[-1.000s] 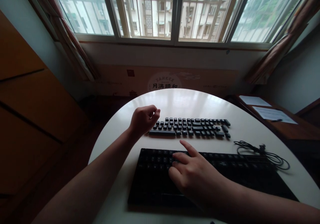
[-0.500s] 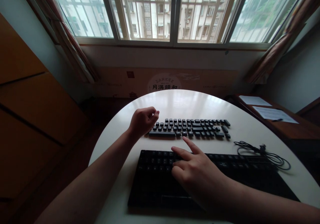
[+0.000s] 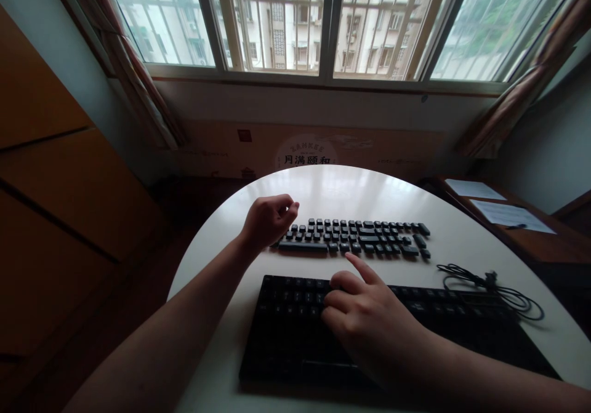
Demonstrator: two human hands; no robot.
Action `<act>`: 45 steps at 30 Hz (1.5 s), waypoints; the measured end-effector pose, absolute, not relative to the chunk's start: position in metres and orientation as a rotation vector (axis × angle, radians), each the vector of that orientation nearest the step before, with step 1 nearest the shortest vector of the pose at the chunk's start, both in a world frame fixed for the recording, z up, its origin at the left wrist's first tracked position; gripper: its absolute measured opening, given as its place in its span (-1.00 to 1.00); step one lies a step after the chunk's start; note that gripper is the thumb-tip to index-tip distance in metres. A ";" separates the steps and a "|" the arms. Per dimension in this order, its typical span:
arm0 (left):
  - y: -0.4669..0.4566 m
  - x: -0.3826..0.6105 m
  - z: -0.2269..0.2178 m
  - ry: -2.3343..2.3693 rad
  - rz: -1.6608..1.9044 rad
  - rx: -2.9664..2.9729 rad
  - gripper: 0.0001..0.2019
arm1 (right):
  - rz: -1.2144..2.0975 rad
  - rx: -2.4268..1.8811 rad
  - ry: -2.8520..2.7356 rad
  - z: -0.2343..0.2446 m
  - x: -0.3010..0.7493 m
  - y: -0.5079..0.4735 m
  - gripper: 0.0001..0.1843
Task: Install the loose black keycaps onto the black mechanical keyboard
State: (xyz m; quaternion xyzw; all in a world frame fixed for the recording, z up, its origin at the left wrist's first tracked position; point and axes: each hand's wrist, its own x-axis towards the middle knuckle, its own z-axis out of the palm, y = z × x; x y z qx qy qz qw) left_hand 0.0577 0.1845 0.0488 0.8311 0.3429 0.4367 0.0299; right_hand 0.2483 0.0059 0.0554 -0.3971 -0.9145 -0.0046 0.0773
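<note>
My left hand [image 3: 268, 221] is closed, fingers curled in, just above the white tabletop at the left end of several rows of loose black keycaps [image 3: 323, 237]. What it holds, if anything, is hidden. My right hand [image 3: 357, 305] rests over the upper part of a black keyboard [image 3: 272, 339]. One of its fingers points out toward the keycaps; the others are bent down at the keys, and their tips are hidden. Keycaps sit on the keyboard's far rows, while its near part looks dark and bare of lettering.
A coiled black cable [image 3: 494, 287] lies by the keyboard's far right corner. The round white table [image 3: 207, 247] has a curved far edge. To the right, a brown desk [image 3: 512, 240] bears paper sheets [image 3: 512, 216] and a pen. An orange-brown cabinet [image 3: 50, 216] stands left.
A second finger of my right hand, stretched out earlier, is now bent down toward the keys. My left hand stays closed in nearly the same place. The view has shifted slightly.
</note>
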 end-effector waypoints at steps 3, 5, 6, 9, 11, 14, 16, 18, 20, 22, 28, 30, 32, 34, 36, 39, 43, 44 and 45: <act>0.185 0.058 0.048 1.056 1.340 2.563 -0.64 | -0.024 -1.196 -2.738 0.055 0.249 0.005 -0.77; 0.185 0.057 0.048 1.057 1.339 2.563 -0.64 | -0.038 -1.192 -2.739 0.055 0.248 0.005 -0.77; 0.185 0.057 0.048 1.057 1.339 2.564 -0.64 | -0.042 -1.190 -2.737 0.055 0.248 0.004 -0.77; 0.185 0.057 0.048 1.055 1.341 2.565 -0.64 | -0.037 -1.187 -2.714 0.052 0.248 0.005 -0.77; 0.185 0.057 0.048 1.054 1.340 2.562 -0.65 | 0.000 -1.177 -2.676 0.050 0.249 0.007 -0.75; 0.185 0.057 0.048 1.059 1.335 2.554 -0.65 | 0.135 -1.129 -2.616 0.049 0.254 0.011 -0.72; 0.184 0.058 0.048 1.069 1.341 2.549 -0.65 | 0.184 -1.118 -2.581 0.050 0.257 0.014 -0.72; 0.184 0.058 0.048 1.073 1.346 2.548 -0.66 | 0.159 -1.142 -2.557 0.053 0.261 0.017 -0.73; 0.183 0.059 0.049 1.069 1.343 2.551 -0.66 | 0.119 -1.165 -2.559 0.057 0.264 0.018 -0.74; 0.183 0.059 0.049 1.064 1.342 2.553 -0.66 | 0.101 -1.159 -2.565 0.061 0.267 0.019 -0.75; 0.182 0.060 0.050 1.045 1.365 2.547 -0.66 | 0.142 -1.169 -2.515 0.068 0.274 0.018 -0.76; 0.182 0.060 0.050 1.038 1.364 2.546 -0.66 | 0.218 -1.163 -2.549 0.068 0.272 0.016 -0.78; 0.183 0.060 0.049 1.038 1.362 2.547 -0.66 | 0.298 -1.159 -2.586 0.066 0.268 0.013 -0.79; 0.183 0.060 0.049 1.042 1.359 2.548 -0.66 | 0.360 -1.172 -2.613 0.063 0.264 0.010 -0.82; 0.183 0.060 0.049 1.042 1.358 2.546 -0.66 | 0.374 -1.197 -2.644 0.061 0.260 0.008 -0.84; 0.182 0.060 0.050 1.033 1.362 2.546 -0.66 | 0.314 -1.250 -2.693 0.057 0.258 0.009 -0.83; 0.182 0.060 0.050 1.039 1.363 2.552 -0.66 | 0.318 -1.291 -2.693 0.054 0.259 0.013 -0.82; 0.182 0.060 0.050 1.043 1.361 2.551 -0.66 | 0.330 -1.293 -2.684 0.054 0.259 0.014 -0.82; 0.182 0.060 0.050 1.048 1.361 2.548 -0.66 | 0.333 -1.290 -2.675 0.054 0.259 0.014 -0.82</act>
